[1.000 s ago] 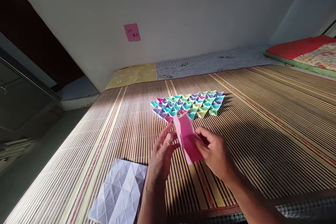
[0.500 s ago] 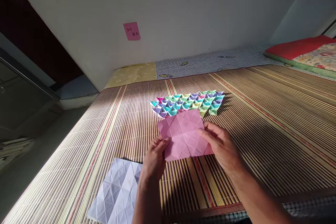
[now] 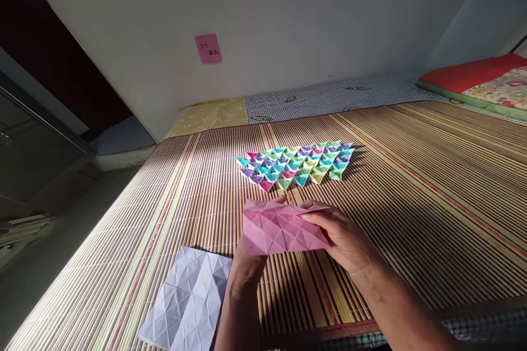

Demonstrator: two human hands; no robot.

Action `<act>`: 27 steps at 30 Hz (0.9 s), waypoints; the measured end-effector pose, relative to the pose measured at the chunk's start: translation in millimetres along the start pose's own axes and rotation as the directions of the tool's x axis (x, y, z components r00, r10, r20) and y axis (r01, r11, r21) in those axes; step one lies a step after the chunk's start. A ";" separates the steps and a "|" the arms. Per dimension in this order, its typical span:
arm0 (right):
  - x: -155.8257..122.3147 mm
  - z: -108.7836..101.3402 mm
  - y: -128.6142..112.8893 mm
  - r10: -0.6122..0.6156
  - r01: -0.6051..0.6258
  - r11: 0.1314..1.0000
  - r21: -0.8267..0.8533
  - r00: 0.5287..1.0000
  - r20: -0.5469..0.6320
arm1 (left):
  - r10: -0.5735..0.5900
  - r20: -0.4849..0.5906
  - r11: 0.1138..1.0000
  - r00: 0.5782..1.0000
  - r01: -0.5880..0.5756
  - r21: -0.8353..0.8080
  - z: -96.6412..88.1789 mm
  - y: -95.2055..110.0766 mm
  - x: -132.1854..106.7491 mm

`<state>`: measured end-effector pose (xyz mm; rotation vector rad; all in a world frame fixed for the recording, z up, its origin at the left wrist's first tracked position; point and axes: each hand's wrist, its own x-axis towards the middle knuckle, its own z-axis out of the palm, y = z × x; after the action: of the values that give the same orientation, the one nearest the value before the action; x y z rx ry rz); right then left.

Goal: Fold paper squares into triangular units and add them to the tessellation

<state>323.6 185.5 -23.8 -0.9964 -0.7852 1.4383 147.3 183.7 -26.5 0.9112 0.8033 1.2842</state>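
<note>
A pink sheet of creased origami paper (image 3: 284,227) is held in the air between my two hands, bent along its upper part. From the right, my right hand (image 3: 343,233) grips its edge, with the thumb on the near face. My left hand (image 3: 251,260) holds it from behind and below; the paper hides most of those fingers. Just beyond lie rows of small folded paper pieces (image 3: 296,164) in pink, green, blue, purple and yellow. Beside my left forearm rests a pale lavender creased paper sheet (image 3: 187,299).
A striped bamboo mat (image 3: 411,175) covers the surface below. Patterned cloth (image 3: 321,100) runs along the wall, and a folded red and floral quilt (image 3: 473,79) lies at far right. A pink note (image 3: 208,47) with handwriting is stuck to the wall.
The pink paper has tilted and bent, so it looks lower and narrower. My left hand has slid behind it, its thumb no longer on the front. More folded pieces show.
</note>
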 end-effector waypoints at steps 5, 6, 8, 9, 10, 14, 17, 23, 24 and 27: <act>-0.1 -0.4 0.5 0.099 -0.079 0.993 -0.090 0.961 0.257 | 0.012 -0.161 0.999 0.987 -0.018 -0.035 2.4 -3.9 8.8; 0.5 -0.9 -0.8 0.054 -0.031 0.994 -0.101 0.972 0.229 | -0.010 -0.168 0.999 0.986 0.002 -0.046 2.1 -4.0 10.3; 1.2 -1.3 -3.3 -0.053 0.083 0.983 -0.163 0.982 0.180 | -0.048 -0.165 0.997 0.985 0.038 -0.061 1.7 -4.4 11.7; 1.3 -1.0 -4.1 -0.105 0.137 0.969 -0.205 0.981 0.161 | -0.061 -0.159 0.997 0.985 0.051 -0.063 1.8 -4.9 11.9; 1.1 -0.5 -4.4 -0.144 0.178 0.952 -0.251 0.979 0.145 | -0.068 -0.148 0.996 0.987 0.060 -0.061 1.9 -5.6 11.8; -0.8 3.1 -2.0 -0.221 0.225 0.922 -0.314 0.974 0.048 | -0.052 -0.176 0.994 0.983 0.034 -0.100 2.7 -7.5 11.4; -1.7 4.6 0.5 -0.242 0.234 0.919 -0.317 0.970 0.014 | -0.029 -0.226 0.985 0.974 -0.011 -0.171 3.1 -6.2 12.0; -3.1 4.4 -0.3 -0.251 0.258 0.892 -0.372 0.966 0.067 | -0.051 -0.182 0.994 0.982 0.032 -0.105 6.9 -6.8 13.0; -3.2 3.5 -2.0 -0.268 0.280 0.878 -0.388 0.960 0.084 | -0.054 -0.208 0.994 0.977 0.032 -0.108 6.8 -7.6 13.3; -3.0 -0.9 -9.5 -0.386 0.414 0.794 -0.446 0.909 0.157 | -0.071 -0.255 0.992 0.964 0.042 -0.118 3.6 -9.1 14.5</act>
<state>328.3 183.6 -15.1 -1.0672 -1.3484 0.9210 156.2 197.2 -33.1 0.6340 0.9441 1.4008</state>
